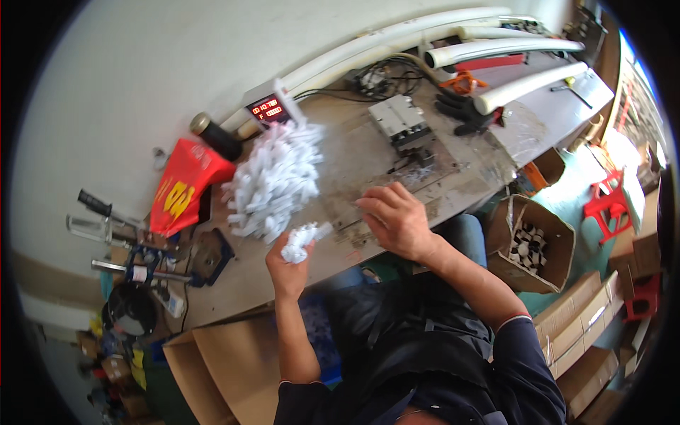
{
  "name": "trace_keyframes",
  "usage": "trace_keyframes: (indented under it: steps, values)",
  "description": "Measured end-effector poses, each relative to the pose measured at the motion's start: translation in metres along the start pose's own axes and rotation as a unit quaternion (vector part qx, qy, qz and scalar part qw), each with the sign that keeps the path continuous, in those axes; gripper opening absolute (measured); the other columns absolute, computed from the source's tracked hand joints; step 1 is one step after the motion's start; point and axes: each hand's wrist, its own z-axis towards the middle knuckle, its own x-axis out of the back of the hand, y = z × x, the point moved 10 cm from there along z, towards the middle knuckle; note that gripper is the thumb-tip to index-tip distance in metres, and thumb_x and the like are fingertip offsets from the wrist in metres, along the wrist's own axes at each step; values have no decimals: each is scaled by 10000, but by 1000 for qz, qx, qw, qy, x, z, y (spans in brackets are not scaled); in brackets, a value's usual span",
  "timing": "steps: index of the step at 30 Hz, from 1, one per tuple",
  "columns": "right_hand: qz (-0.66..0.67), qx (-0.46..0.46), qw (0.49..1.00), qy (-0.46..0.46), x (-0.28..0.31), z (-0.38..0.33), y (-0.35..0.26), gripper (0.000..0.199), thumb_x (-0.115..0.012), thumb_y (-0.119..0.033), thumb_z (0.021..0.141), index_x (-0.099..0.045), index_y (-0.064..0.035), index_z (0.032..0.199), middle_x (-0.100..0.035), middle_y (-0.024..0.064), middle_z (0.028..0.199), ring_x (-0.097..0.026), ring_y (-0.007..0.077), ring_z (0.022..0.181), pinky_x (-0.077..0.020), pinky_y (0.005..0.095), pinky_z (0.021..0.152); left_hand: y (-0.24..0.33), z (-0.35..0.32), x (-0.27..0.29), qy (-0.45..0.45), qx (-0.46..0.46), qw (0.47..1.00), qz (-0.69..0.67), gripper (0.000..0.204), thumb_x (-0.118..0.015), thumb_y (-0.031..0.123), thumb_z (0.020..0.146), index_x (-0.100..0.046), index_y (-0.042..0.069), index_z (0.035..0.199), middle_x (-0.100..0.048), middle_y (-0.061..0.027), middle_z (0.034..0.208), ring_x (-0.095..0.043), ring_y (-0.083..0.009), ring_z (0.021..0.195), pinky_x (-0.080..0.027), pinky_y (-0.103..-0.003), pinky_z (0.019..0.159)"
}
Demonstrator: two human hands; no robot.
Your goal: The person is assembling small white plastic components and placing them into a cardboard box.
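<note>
Dark-clothed torso [418, 340] lies nearest. Left hand [287, 270] grasps small white pieces [302, 242] beside a similar heap [276, 180] on the bench [343, 159]; right hand [398, 222] half-curls, contents unclear. Loosely bunched, pieces could slip over the bench's near edge.

Wall: plain, off-white [163, 78], fisheye-bent, behind the bench. Workbench [244, 280]: pale grey top, stained and worn mid-surface, glossier at right end. Floor [582, 261]: green, sunlit in patches. Red plastic stool [607, 205] stands on it. Light: strong daylight entering from right; left side dimmer.
</note>
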Motion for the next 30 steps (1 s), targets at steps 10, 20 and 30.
trace_keyframes:
  steps: [10,20,30]
  values:
    - [-9,-50,984,-170,19,-44,58,101,-734,-147,827,-680,-67,798,-626,93,738,-649,318,763,-524,434,685,5,20,-152,-261,-5,963,-65,200,-792,-8,854,-742,9,1047,-728,8,923,-625,-64,846,-503,-247,765]
    - [-105,-224,967,-58,54,-52,146,113,-708,-121,810,-674,-31,751,-658,166,698,-679,344,652,-536,426,620,-21,61,-169,1,14,999,-47,197,-765,129,923,-722,-5,1060,-763,-79,956,-682,-129,871,-530,-308,790]
    - [-162,-267,950,-9,39,-45,162,155,-686,-179,796,-648,-45,727,-680,171,728,-690,377,716,-548,472,678,-7,51,-170,14,-82,996,34,138,-722,48,870,-702,58,1006,-689,-153,868,-693,-316,805,-532,-377,749]
